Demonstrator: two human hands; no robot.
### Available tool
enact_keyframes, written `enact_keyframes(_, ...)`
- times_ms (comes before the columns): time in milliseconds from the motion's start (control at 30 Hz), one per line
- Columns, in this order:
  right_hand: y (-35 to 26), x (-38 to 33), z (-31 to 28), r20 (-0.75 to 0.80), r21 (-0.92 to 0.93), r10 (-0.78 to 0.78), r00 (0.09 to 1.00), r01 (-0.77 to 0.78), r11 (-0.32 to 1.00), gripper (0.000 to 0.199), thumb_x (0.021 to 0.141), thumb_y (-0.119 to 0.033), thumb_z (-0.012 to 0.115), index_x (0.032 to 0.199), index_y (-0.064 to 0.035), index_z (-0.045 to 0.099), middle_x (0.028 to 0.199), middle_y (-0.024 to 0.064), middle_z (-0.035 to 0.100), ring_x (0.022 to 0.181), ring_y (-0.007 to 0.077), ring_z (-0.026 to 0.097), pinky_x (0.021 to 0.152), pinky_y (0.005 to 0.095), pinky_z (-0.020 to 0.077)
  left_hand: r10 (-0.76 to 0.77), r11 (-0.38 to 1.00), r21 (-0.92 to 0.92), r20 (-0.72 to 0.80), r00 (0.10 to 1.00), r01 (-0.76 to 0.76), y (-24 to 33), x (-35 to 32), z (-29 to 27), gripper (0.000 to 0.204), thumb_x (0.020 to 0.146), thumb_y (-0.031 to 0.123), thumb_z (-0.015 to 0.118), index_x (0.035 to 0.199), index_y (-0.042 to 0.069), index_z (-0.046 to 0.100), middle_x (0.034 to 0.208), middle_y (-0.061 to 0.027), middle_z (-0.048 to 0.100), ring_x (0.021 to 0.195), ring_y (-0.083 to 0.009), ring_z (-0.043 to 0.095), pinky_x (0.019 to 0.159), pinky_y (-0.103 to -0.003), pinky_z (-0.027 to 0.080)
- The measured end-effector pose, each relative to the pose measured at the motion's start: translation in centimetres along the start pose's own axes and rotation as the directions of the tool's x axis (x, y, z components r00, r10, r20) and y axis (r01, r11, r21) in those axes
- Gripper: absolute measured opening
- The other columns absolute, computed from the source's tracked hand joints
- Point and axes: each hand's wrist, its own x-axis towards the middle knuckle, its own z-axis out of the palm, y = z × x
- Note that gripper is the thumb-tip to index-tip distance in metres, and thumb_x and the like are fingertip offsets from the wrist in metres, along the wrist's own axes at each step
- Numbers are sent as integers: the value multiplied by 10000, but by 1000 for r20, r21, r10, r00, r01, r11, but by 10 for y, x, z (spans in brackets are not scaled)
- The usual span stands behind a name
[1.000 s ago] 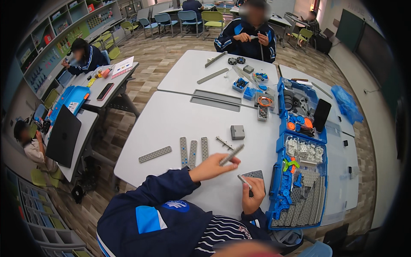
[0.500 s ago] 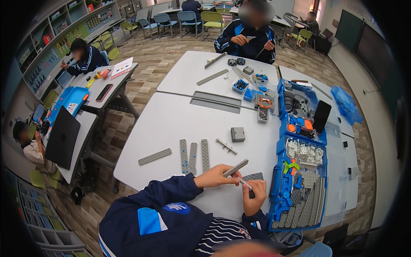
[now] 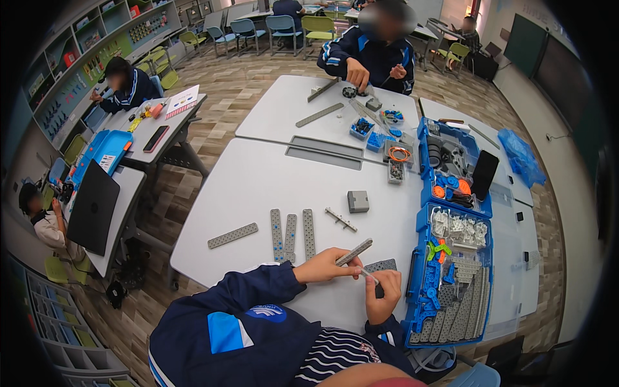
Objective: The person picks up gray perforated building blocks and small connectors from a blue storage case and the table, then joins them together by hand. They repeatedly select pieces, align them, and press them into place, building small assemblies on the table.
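Note:
At the near side of the white table, my left hand (image 3: pixel 327 266) is closed around a grey perforated beam (image 3: pixel 356 251), which sticks up toward the far right. My right hand (image 3: pixel 385 291) grips a slim, light-coloured rod (image 3: pixel 368 277) with a dark lower end. The rod's upper tip meets the left fingertips at the beam's lower end. Whether rod and beam are joined is hidden by the fingers. A darker grey perforated plate (image 3: pixel 382 265) lies just beyond my right hand. Several loose grey beams (image 3: pixel 309 233) lie left of my hands, some with blue pins.
A grey block (image 3: pixel 358 202) and a shaft with small collars (image 3: pixel 340 220) lie beyond my hands. On the right, blue cases (image 3: pixel 412 303) hold building parts. Across the table a person's hand (image 3: pixel 357 75) is at black wheels (image 3: pixel 349 92). Small parts boxes (image 3: pixel 362 128) stand mid-table.
My hands, the beam and the rod look almost unmoved. The person across the table has lowered one hand to the black wheels.

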Motion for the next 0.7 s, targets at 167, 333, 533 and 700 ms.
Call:
enact_keyframes(167, 1, 1, 0, -9, -1, -27, 1000, 27, 1000, 55, 804, -14, 727, 839, -17, 684, 828, 115, 654, 847, 320, 584, 782, 408, 466, 83, 996, -21, -10, 997, -83, -3, 3, 0, 268, 952, 293, 711, 1079, 57, 705, 868, -1, 720, 686, -54, 562, 573, -233, 415)
enact_keyframes(333, -10, 3, -3, -35, -27, -16, 999, 15, 1000, 66, 805, -9, 717, 854, -15, 673, 854, 125, 655, 832, 320, 585, 779, 404, 463, -39, 995, -90, -68, 997, 32, 0, -3, 7, 301, 958, 326, 700, 1093, 57, 688, 829, 11, 713, 509, -17, 446, 435, -212, 322)
enact_keyframes(533, -38, -1, -45, -249, -166, -72, 966, 31, 986, 88, 856, -45, 707, 882, -8, 631, 857, 112, 603, 852, 286, 568, 798, 397, 450, -88, 969, -235, -51, 995, 74, 1, -5, 19, 356, 1051, 368, 541, 1178, 49, 635, 783, 20, 641, 489, -17, 399, 434, -202, 313)
enact_keyframes(700, -41, -1, -96, -494, 137, 187, 849, -137, 981, 115, 981, -98, 644, 929, -5, 601, 922, 58, 576, 836, 139, 515, 784, 285, 419, -149, 922, -360, 13, 989, 143, -9, -1, 28, 382, 1085, 380, 466, 1208, 42, 594, 676, 74, 398, 507, -19, 316, 445, -202, 288)
